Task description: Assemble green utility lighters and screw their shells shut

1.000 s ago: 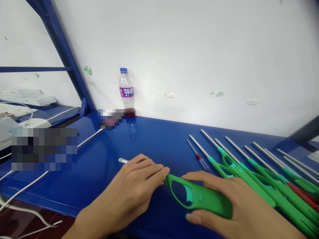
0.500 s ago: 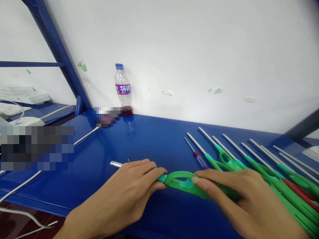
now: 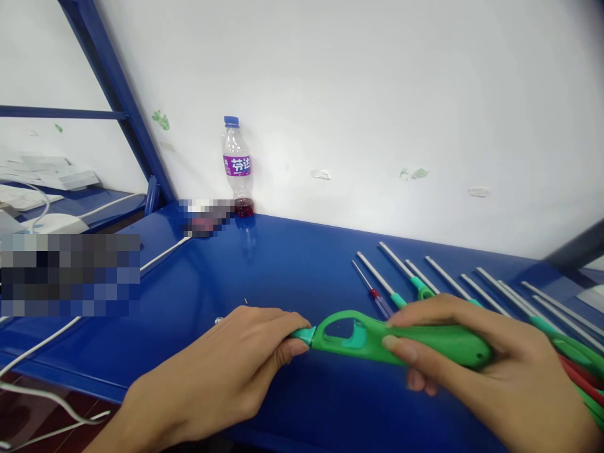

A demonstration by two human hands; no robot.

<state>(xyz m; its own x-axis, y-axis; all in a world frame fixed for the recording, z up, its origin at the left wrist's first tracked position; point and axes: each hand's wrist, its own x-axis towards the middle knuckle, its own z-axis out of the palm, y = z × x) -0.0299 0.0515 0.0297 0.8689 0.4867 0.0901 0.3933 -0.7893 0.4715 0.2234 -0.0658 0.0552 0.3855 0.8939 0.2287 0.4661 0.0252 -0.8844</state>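
Observation:
Between my hands, low over the blue table, is a green gas lighter (image 3: 438, 343) with a teal trigger and a teal collar. My left hand (image 3: 226, 371) is closed round its collar and metal tube; most of the tube is hidden, with only its tip peeking out on the left. My right hand (image 3: 491, 371) pinches the green handle between thumb and fingers. Just behind the handle lies a small screwdriver (image 3: 381, 303) with a clear and red grip. Several more lighters (image 3: 561, 343) lie in a row at the right, partly covered by my right hand.
A soda bottle (image 3: 238, 167) with a purple label and a little dark liquid stands against the white wall. White cables (image 3: 165, 255) cross the blue table (image 3: 292, 258) on the left. A blue metal frame (image 3: 127, 94) rises at the back left.
The lighter has rolled so that its trigger opening and the broad side of its handle show. My right hand has shifted its grip towards the handle's end; the left still holds the collar.

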